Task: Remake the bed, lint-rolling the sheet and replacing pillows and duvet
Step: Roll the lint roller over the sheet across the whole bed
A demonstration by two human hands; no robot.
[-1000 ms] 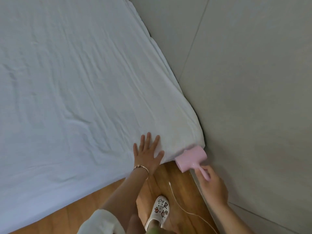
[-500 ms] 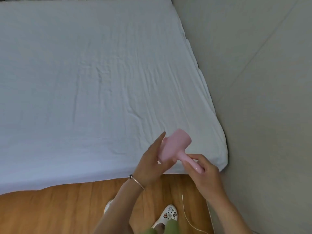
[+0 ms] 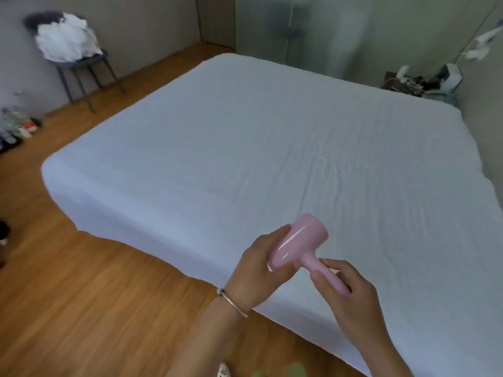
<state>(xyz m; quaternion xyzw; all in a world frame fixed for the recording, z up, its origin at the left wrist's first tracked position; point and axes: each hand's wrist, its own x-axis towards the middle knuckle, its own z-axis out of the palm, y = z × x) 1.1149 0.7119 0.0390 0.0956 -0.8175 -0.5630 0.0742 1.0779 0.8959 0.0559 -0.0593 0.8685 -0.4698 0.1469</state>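
Holding the lint roller [image 3: 295, 242] above the bed's near edge: left hand [image 3: 261, 261] grip wraps its glossy pink cylindrical cover, right hand [image 3: 344, 285] grip pinches the tapered handle. I'd guess smooth plastic could slip if tugged. Sheet [image 3: 272, 148] is white, finely wrinkled.

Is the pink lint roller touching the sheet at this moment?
No, the pink lint roller is held in the air above the sheet, with the left hand around its head and the right hand on its handle.
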